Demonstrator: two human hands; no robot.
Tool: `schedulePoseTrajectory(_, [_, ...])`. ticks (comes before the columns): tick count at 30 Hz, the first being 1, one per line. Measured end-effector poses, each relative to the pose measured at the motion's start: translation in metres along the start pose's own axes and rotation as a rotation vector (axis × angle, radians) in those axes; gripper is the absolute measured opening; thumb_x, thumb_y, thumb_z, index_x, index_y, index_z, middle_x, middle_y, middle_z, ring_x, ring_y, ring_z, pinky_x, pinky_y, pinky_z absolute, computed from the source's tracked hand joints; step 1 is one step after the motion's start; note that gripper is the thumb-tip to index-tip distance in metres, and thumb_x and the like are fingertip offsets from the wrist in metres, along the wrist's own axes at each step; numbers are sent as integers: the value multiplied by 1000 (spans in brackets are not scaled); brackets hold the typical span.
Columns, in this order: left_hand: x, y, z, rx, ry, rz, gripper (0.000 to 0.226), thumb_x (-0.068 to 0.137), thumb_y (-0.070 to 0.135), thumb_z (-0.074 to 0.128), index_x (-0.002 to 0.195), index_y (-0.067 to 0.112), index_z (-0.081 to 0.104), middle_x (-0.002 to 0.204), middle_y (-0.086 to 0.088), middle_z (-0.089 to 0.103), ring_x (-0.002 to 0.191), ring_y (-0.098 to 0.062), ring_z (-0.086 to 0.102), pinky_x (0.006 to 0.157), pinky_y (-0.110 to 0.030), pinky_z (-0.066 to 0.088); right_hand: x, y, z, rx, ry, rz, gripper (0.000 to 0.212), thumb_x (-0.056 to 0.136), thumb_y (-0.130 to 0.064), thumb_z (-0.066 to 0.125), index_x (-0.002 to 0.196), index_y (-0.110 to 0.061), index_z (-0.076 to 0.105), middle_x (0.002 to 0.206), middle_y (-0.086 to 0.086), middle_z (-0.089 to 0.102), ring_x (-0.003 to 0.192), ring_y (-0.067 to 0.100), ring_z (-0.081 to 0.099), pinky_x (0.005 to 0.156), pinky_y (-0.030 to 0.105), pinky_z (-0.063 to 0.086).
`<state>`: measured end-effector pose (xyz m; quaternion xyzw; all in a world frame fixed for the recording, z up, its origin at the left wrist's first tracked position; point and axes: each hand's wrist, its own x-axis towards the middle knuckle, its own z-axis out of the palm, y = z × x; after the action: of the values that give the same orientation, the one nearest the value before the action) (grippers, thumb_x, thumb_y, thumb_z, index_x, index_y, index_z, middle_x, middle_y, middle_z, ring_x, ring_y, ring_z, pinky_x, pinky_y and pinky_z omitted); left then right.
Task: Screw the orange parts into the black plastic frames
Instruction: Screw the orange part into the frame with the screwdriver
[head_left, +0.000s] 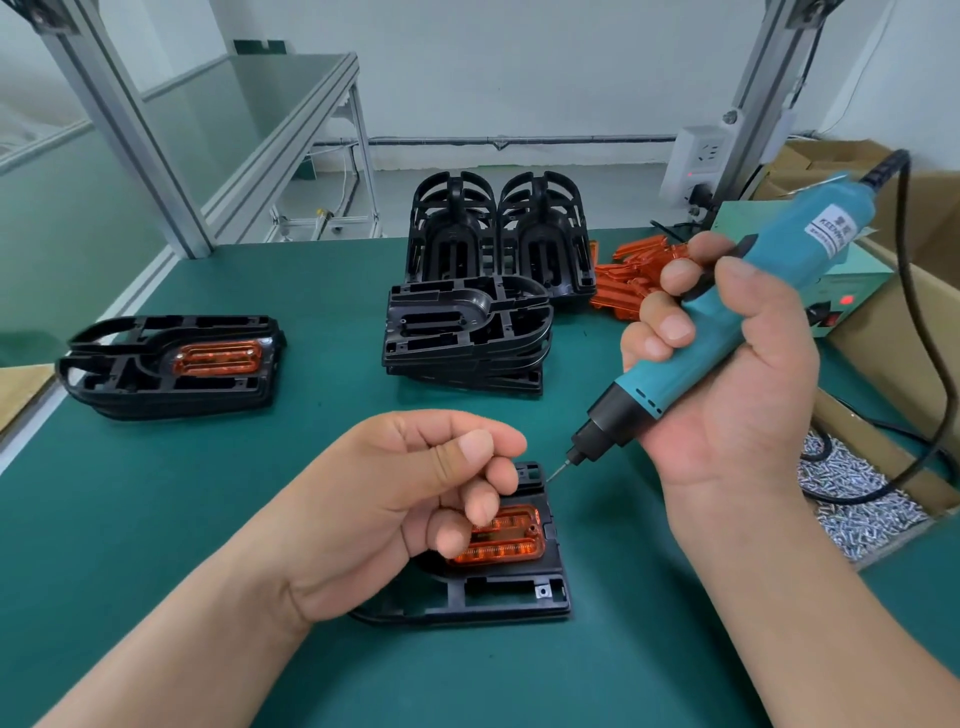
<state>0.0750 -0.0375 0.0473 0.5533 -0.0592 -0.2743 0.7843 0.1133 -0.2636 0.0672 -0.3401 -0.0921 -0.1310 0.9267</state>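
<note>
Left hand (410, 493) over black frame (498, 597), right hand (753, 374) gripping screwdriver (654, 384)

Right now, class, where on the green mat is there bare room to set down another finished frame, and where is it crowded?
Bare mat lies between the finished frame on the left and the flat stack of frames, and in the near-left corner beside the left hand. Crowded: the back right, with upright frames, orange parts, and the loose screws.

Green workbench (208, 519), white wall (519, 62)
</note>
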Motion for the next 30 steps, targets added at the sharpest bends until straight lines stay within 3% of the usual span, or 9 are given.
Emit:
schedulePoseTrajectory(5, [-1,-2,-3,-65,-45,-34,29,95,12,66,119,-1,74,102,-16,72,79,-17,69,64,-23,58,0,-1,0,2,5,-7,13,101,-15,46,105,-15,58,87,1,57,60,10,46,58,21,40])
schedulePoseTrajectory(13, [-1,0,0,-57,-121,-53,16,97,17,68,107,5,71,86,-9,61,57,-8,48,45,-17,40,-1,-2,1,7,7,-15,12,99,-16,47,104,-15,59,87,0,57,60,9,47,58,20,40])
schedulePoseTrajectory(17, [-1,-1,-1,-30,-114,-38,19,96,21,69,105,4,71,85,-9,61,56,-8,47,45,-17,38,-1,-1,2,-1,6,-12,12,99,-16,47,104,-14,59,87,0,58,60,9,47,58,21,40])
schedulePoseTrajectory(22, [-2,-3,1,-11,-121,-13,20,100,25,65,98,6,71,97,-17,64,69,-14,55,51,-20,45,-2,-2,3,2,-1,-4,13,99,-16,48,104,-14,59,87,0,59,60,9,47,58,21,41])
schedulePoseTrajectory(30, [-1,-3,1,79,-43,-6,26,92,23,72,105,1,76,82,-7,60,59,-8,41,44,-16,32,-4,-3,6,21,4,-12,12,101,-17,46,105,-14,57,87,1,57,60,9,46,57,20,41])
